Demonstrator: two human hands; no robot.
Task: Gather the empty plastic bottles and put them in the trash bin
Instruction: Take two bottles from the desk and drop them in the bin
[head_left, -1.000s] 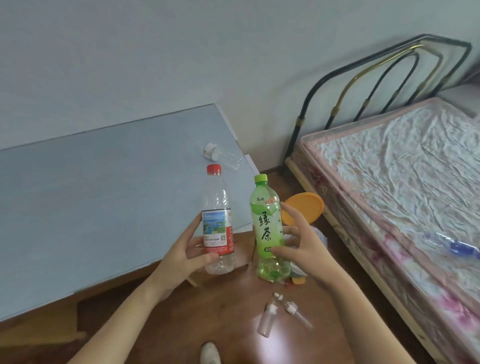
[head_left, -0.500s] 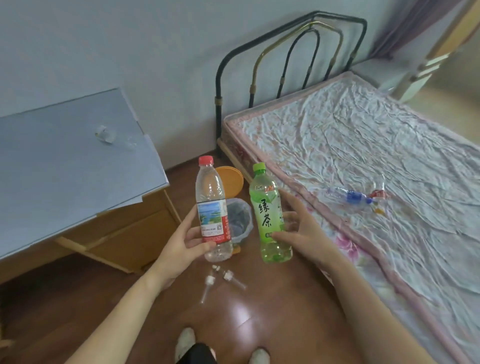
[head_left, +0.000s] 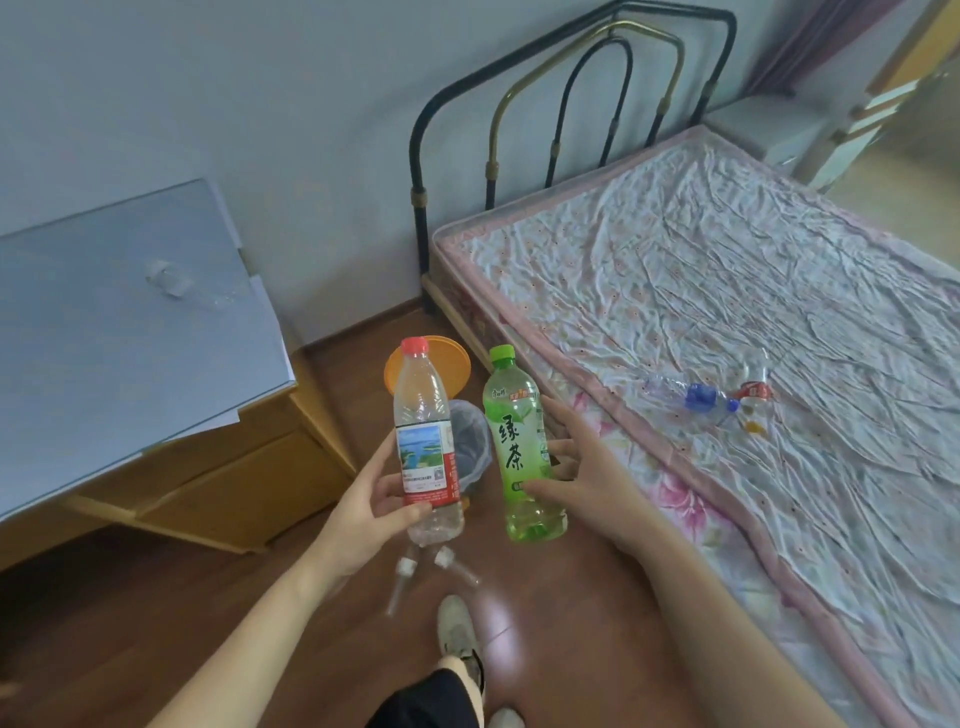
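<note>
A person's left hand (head_left: 371, 512) wraps thumb and fingers around the lower half of a clear, red-capped water bottle (head_left: 426, 447), while the right hand (head_left: 587, 470) holds a green tea bottle (head_left: 519, 447) with fingers only loosely curled along its side, thumb across the front. Both bottles stand upright, caps up, side by side but apart, and the lined trash bin (head_left: 470, 447) sits on the floor directly behind and below them, between desk (head_left: 130, 332) and bed (head_left: 727, 322), its orange lid (head_left: 447, 364) tipped up at the back. The bin's open mouth lies just beyond the fingers of both hands, about equally near each, so the drop appears to call for a short forward reach and release. What the bin holds cannot be made out. Two small clear bottles (head_left: 421, 571) lie on the floor under the left hand, another rests on the desk, and a crushed blue-labelled bottle (head_left: 691, 397) lies on the bed, well apart from both hands; these look yet to be gathered
</note>
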